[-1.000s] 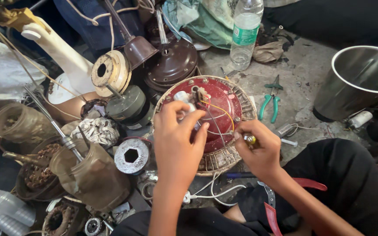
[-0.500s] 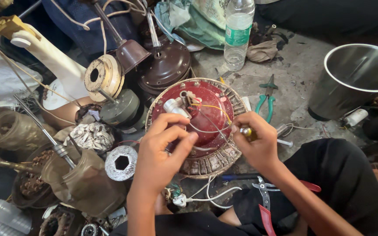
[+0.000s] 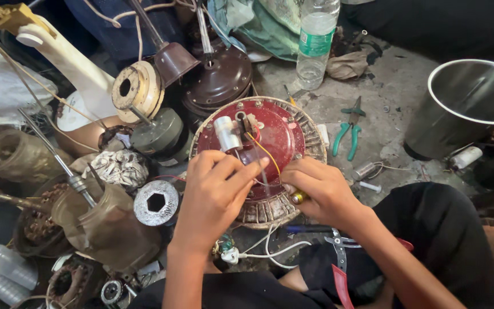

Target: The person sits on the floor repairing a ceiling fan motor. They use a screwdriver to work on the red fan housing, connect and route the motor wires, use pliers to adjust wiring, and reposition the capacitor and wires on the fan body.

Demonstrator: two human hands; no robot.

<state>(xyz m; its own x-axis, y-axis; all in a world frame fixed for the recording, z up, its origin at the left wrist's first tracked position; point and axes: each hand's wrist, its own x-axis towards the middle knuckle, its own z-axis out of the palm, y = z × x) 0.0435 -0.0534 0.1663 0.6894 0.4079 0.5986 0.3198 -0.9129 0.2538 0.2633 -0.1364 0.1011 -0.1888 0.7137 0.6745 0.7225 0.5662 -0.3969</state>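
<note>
While bent over the red fan motor (image 3: 270,143) beside the green pliers (image 3: 347,130), left hand (image 3: 215,191) pinched shut on its thin wires (image 3: 261,157), right hand (image 3: 318,191) clamped on a yellow-handled tool (image 3: 298,197), seemingly mid-wiring, next needing steady wire guidance.

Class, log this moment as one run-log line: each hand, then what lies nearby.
left hand: on red motor cover, pinching wires | right hand: gripping yellow-handled tool | nearby: green pliers, steel pot
</note>
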